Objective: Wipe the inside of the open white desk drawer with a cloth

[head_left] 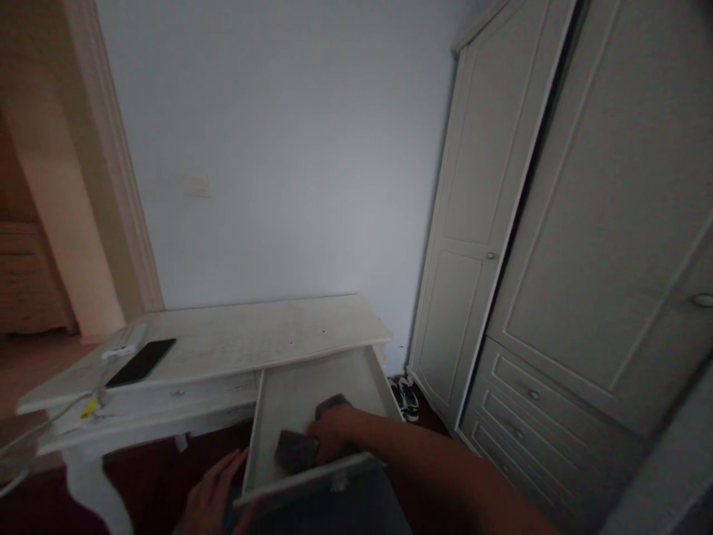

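Note:
A white drawer [290,391] is pulled out from the right half of a white desk [250,327]. Inside it, my right hand [330,432] presses down on a dark grey-brown cloth [296,452], its fingers closed around the bunched middle. Part of the cloth sticks out on both sides of the hand. My left hand [215,490] is at the drawer's left front corner, outside the side wall, with its fingers stretched out. Whether it touches the wall I cannot tell.
On the desk's left end lie a dark phone [143,362] and a white power strip [125,340] with a cable hanging off the edge. Black-and-white shoes [405,399] stand on the floor beyond the drawer. A white wardrobe [473,223] rises on the right.

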The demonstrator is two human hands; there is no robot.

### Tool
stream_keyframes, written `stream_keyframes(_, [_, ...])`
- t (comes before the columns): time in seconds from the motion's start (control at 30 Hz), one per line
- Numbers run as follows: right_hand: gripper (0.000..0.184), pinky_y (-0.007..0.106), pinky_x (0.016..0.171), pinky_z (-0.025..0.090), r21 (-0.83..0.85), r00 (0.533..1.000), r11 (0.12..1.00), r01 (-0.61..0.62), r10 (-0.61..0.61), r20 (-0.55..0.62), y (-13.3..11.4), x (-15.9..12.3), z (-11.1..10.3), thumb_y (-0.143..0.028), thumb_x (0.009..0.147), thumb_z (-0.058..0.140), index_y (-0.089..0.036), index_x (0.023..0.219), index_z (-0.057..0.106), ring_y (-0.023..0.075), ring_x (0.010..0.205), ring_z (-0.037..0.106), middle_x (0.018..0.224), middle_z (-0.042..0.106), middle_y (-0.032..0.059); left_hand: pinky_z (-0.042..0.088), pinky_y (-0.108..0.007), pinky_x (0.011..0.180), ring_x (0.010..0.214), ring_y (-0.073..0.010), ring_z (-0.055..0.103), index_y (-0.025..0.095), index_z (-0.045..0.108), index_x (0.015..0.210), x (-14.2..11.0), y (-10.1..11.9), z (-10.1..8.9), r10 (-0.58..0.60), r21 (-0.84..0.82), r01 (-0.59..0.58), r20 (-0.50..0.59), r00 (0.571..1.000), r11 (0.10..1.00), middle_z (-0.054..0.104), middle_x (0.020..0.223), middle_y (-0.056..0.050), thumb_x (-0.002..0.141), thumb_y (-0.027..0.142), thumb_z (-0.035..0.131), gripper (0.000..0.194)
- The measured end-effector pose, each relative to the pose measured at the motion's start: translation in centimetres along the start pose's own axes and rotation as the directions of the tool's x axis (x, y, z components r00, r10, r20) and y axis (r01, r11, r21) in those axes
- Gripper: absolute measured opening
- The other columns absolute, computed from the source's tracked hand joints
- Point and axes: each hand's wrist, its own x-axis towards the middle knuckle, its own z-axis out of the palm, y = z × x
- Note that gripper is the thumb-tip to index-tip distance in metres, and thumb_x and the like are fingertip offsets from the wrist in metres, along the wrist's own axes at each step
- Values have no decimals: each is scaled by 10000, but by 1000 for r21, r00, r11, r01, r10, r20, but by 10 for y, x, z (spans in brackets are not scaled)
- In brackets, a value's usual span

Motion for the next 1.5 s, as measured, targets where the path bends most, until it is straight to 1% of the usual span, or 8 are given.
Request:
stream_keyframes(0.37, [692, 544, 925, 569, 155, 898, 949, -274, 310, -312, 35, -4, 3, -542, 752, 808, -196, 1340, 693, 436, 1163, 696, 1324, 677, 233, 513, -464, 1180, 1395, -295, 608, 369, 581, 1483, 71, 38, 36, 217, -7, -224, 291, 932, 974, 624, 1539, -36, 870, 530, 698, 645])
stream_keyframes(0.57, [451, 321, 937, 537, 501, 954, 851, 157, 0, -299, 0, 16, -4, -474, 857, 740, -257, 1252, 725, 267, 1098, 718, 1223, 771, 38, 298, -393, 1309, 1571, -258, 380, 194, 346, 1644, 109, 91, 26, 58, -22, -61, 714, 697, 998, 387, 1708, -106, 746, 274, 651, 952])
stream_keyframes(0.73, [600, 398, 1040, 479, 442, 893, 894, 75, 137, -428, 16, -58, 19, -567, 844, 756, -240, 1339, 668, 322, 1230, 645, 1338, 693, 116, 276, -553, 1297, 1562, -401, 367, 203, 345, 1648, 125, 100, 27, -59, 106, -72, 877, 476, 992, 419, 1680, -182, 652, 473, 757, 1111])
stream_keyframes(0.9, [546, 409, 977, 501, 390, 886, 918, -74, 240, -397, 17, -106, 65, -698, 923, 616, -302, 1294, 677, 313, 1157, 676, 1267, 707, 92, 371, -713, 1169, 1586, -519, 223, 346, 329, 1644, 139, 125, 58, -127, 220, -121, 843, 522, 968, 238, 1755, -177, 543, 353, 829, 1209])
stream_keyframes(1.13, [612, 485, 944, 518, 200, 853, 959, -201, 272, -446, 4, -82, 100, -781, 827, 678, -260, 1149, 687, 363, 1101, 680, 1165, 727, 107, 421, -556, 1191, 1411, -361, 546, 368, 657, 1365, 141, 137, 64, 126, -46, -211, 915, 382, 976, 414, 1652, -71, 686, 211, 695, 698])
stream_keyframes(1.23, [589, 482, 955, 510, 203, 830, 961, -185, 264, -491, 4, -80, 105, -765, 838, 685, -253, 1129, 683, 354, 1081, 685, 1137, 729, 113, 464, -446, 1166, 1297, -287, 627, 328, 723, 1217, 158, 120, 37, 145, -76, -171, 885, 442, 982, 497, 1561, -43, 717, 200, 642, 522])
stream_keyframes(1.4, [518, 479, 985, 473, 246, 805, 954, -173, 281, -523, 0, -87, 104, -691, 863, 702, -255, 1143, 683, 350, 1095, 674, 1136, 729, 102, 389, -437, 1235, 1374, -279, 560, 352, 674, 1353, 221, 79, -44, 133, 14, -170, 556, 820, 985, 384, 1649, -20, 692, 71, 539, 731])
stream_keyframes(1.5, [460, 449, 984, 454, 252, 800, 955, -156, 272, -535, -4, -93, 97, -652, 889, 695, -253, 1120, 690, 328, 1091, 673, 1116, 736, 87, 365, -522, 1242, 1379, -328, 540, 337, 661, 1376, 230, 49, -66, 25, 184, -112, 422, 906, 977, 380, 1634, -47, 672, 68, 585, 758])
